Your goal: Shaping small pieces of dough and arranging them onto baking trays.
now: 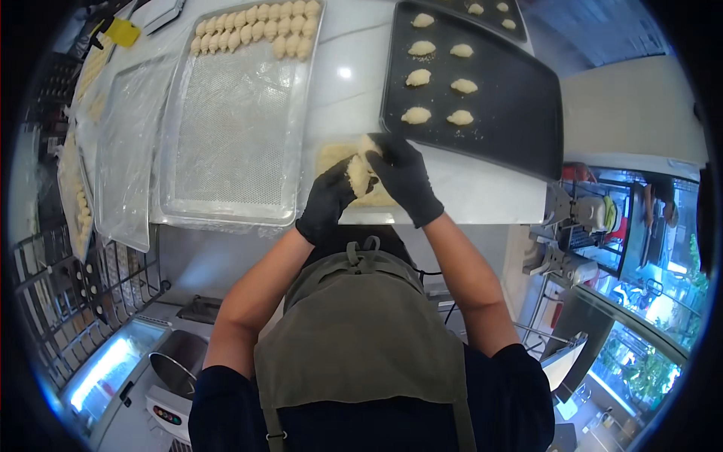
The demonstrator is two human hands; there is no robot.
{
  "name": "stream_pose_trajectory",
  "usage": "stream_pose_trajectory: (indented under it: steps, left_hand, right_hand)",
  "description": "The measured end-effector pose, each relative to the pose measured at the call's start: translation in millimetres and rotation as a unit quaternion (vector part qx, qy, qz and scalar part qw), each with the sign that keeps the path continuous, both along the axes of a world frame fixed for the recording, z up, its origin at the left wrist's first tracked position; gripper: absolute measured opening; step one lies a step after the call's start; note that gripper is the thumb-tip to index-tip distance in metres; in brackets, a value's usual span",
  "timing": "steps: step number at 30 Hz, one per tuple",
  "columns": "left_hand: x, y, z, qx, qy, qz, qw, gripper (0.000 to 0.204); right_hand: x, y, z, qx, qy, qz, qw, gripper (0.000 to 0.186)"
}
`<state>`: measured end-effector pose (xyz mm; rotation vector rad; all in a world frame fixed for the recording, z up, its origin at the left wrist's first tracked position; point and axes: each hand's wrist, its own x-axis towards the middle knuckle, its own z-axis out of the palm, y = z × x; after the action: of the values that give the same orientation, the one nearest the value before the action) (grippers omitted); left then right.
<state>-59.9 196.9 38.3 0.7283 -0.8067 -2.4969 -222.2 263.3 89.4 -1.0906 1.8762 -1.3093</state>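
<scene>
Left glove point(325, 202) and right glove point(405, 173): thin, matt black, rubbery-looking, dusted with crumbs. Dough point(359, 178) held between them: rough, crumb-coated. 7 dough pieces point(418, 77) on the dark tray point(516, 113): likewise coarse; tray itself smooth, low sheen, metal by its look. Perforated tray point(233, 143): silvery metal, finely pitted. Ridged rolls point(256, 30) there: smoother, soft matt. Plastic film point(129, 143) at left: clear, wrinkled, glossy. Tabletop point(344, 90): smooth, polished, 1 bright glare spot. Apron point(361, 331): matt cloth.

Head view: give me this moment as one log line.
Left hand: gloved, holding pale dough; Right hand: gloved, holding pale dough; Below: yellowish crumbs; Right: black tray, spaced dough pieces; Left: perforated tray, dough rows
</scene>
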Motion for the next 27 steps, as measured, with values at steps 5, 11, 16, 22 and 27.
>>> stream_pose_trajectory:
  steps: [5,11,16,22,27]
  left_hand:
    - [5,-7,1,-0.010,-0.075,0.003,0.997,0.048]
    - [11,-13,-14,-0.142,-0.127,-0.039,0.981,0.046]
    - [12,-27,-38,-0.173,-0.107,-0.068,0.977,0.049]
    - [0,-42,-15,0.068,-0.037,-0.084,0.993,0.049]
    - [0,-54,-2,0.022,-0.089,-0.161,0.983,0.053]
  right_hand:
    - [20,14,-11,0.027,0.005,0.002,1.000,0.030]
    - [49,20,-14,-0.088,0.116,-0.046,0.988,0.032]
    - [46,27,-30,-0.007,0.034,-0.153,0.988,0.036]
    - [35,44,-57,0.038,0.058,-0.113,0.991,0.042]
    - [44,49,-44,-0.035,-0.271,-0.177,0.946,0.048]
